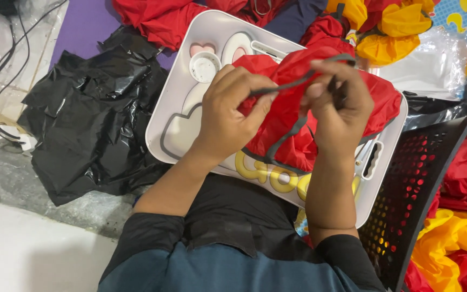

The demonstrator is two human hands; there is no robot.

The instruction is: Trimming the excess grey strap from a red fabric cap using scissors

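Centre of frame: red fabric pouch (298,124) bunched on white lap tray (174,130), grey drawstring (298,81) pinched taut between left hand (231,116) and right hand (339,100). Cord apparently threaded, not yet tied. Black perforated basket (417,178) crowding right; black plastic sheet (93,119) at left.

My hands cover most of the red fabric (298,116), and the black basket (422,178) gets cut off at the right edge.
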